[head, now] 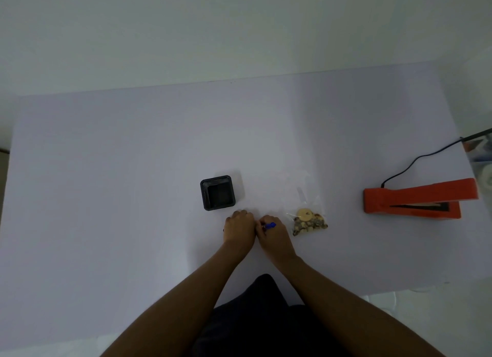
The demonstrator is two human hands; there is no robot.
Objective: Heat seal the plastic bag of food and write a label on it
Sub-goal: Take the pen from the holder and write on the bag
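A clear plastic bag with nuts and a pale round piece of food lies on the white table, just right of my hands. My right hand grips a blue pen in curled fingers. My left hand lies knuckles-up beside it, touching the right hand, its fingers curled; what they hold is hidden. The orange heat sealer stands at the right with its jaw raised.
A black square holder stands just beyond my left hand. The sealer's black cable runs off the table's right edge. Some clutter shows past that edge at the far right. A white wall rises behind the table.
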